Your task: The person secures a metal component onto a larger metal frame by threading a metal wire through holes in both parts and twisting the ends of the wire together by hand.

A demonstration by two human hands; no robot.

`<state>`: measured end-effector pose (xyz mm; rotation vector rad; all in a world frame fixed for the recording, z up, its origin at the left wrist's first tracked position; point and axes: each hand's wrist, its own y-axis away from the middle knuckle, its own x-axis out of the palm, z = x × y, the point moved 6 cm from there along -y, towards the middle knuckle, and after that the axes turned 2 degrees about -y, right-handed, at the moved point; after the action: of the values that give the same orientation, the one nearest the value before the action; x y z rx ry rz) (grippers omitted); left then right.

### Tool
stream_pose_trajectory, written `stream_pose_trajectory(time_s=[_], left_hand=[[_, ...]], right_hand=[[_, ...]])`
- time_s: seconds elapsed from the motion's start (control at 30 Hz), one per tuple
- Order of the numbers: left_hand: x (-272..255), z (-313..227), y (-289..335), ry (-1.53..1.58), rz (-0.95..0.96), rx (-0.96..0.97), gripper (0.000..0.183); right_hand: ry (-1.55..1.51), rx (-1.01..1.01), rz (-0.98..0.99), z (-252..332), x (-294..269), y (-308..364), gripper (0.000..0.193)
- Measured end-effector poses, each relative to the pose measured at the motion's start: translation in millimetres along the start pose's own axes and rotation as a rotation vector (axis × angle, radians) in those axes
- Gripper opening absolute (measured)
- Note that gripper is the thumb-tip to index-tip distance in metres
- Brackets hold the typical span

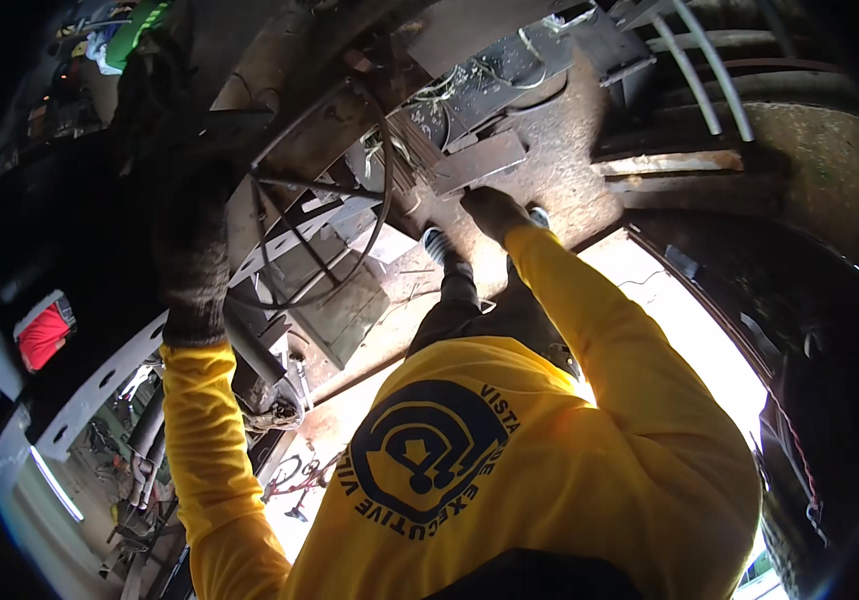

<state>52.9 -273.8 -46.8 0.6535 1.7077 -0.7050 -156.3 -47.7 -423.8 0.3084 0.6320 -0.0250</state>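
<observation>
Head view shows the left hand [190, 262], in a dark knit glove, closed around the rim of a steering wheel [322, 195] at its left side. The wheel stands to the right of that grip, its column running down toward the person. The right hand [495, 212] reaches forward onto a rusty floor plate [560, 170]; whether it grips anything I cannot tell.

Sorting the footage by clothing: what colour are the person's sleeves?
Bright yellow sleeves, clearest in the head view.
</observation>
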Motion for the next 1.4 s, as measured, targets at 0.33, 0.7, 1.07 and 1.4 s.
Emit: stream_pose_trajectory(time_s=[0.33,0.7,1.07,1.4], left_hand=[[-28.3,49.8,56.7,-0.638,0.009,0.24,0.029],[-33.6,12.7,57.1,-1.05,0.064,0.364,0.028],[-30.8,18.2,42.7,-1.127,0.095,0.399,0.028],[0.6,10.8,30.1,-1.167,-0.161,0.403,0.034]], right_hand=[[-0.283,0.611,0.249,-20.9,163.7,-86.7,0.054],[-0.429,0.849,-0.031,-12.4,154.9,-105.2,0.041],[0.036,0.554,0.084,-41.9,178.0,-145.4,0.028],[-0.039,0.178,0.359,-21.3,115.1,-8.4,0.03]])
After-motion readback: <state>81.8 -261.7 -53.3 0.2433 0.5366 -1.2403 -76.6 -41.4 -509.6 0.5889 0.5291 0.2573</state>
